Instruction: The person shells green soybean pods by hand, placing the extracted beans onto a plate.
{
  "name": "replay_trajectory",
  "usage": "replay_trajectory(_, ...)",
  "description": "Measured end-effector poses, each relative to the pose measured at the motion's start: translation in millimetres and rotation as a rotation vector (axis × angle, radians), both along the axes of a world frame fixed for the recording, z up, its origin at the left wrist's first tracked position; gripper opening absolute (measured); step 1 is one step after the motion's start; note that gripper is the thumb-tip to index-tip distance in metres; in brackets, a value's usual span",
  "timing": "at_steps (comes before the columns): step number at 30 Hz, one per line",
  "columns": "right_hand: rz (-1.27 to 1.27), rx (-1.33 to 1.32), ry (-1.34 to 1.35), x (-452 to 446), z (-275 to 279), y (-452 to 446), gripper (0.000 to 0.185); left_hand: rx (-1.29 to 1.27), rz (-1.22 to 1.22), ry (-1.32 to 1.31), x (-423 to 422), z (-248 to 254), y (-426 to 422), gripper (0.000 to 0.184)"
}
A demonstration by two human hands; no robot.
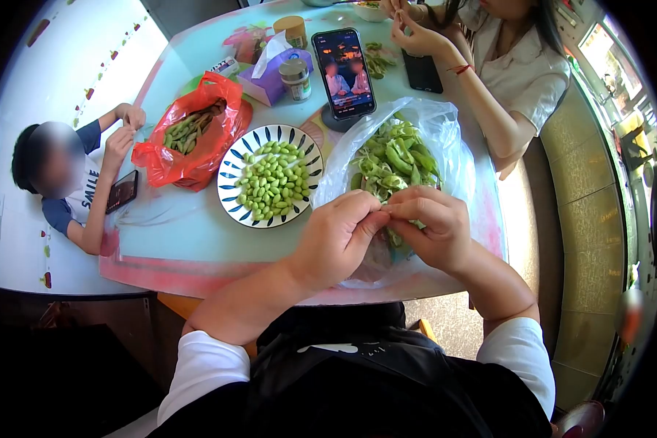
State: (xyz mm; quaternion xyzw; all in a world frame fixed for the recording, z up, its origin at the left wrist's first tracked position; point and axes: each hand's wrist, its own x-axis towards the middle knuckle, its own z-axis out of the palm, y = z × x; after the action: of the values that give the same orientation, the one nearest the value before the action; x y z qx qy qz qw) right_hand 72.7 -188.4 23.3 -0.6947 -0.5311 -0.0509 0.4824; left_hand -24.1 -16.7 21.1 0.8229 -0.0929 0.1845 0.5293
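My left hand (337, 235) and my right hand (432, 225) meet at the fingertips, both closed in a pinch, above the near edge of a clear plastic bag (448, 131). Whatever lies between the fingers is too small and hidden to name. Green pods and empty-looking husks (399, 157) fill the bag just beyond my hands. To the left of my left hand, a striped-rim plate (230, 175) holds several shelled green beans (274, 179).
A red bag (233, 102) of pods lies left of the plate. Behind stand a propped phone (345, 73), a glass jar (296, 79) and a purple tissue box (266, 87). One person sits at left, another at upper right, beside a dark phone (423, 71).
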Motion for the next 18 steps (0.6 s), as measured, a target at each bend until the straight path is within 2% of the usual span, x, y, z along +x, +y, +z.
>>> replay_trajectory(7,-0.001,-0.003,0.078,-4,-4,1,0.017,0.006,0.042,-0.066,0,-5,-3,0.004)
replay_trajectory(13,-0.05,-0.016,0.167,-9,-5,7,0.015,0.178,0.136,-0.118,-4,2,-8,0.013)
replay_trajectory(16,-0.12,-0.034,0.13,-8,-3,8,0.015,0.145,0.167,-0.142,0,-2,-11,0.015)
replay_trajectory(18,-0.172,-0.037,0.102,-6,3,9,0.016,0.186,0.097,-0.108,-2,-5,-11,0.018)
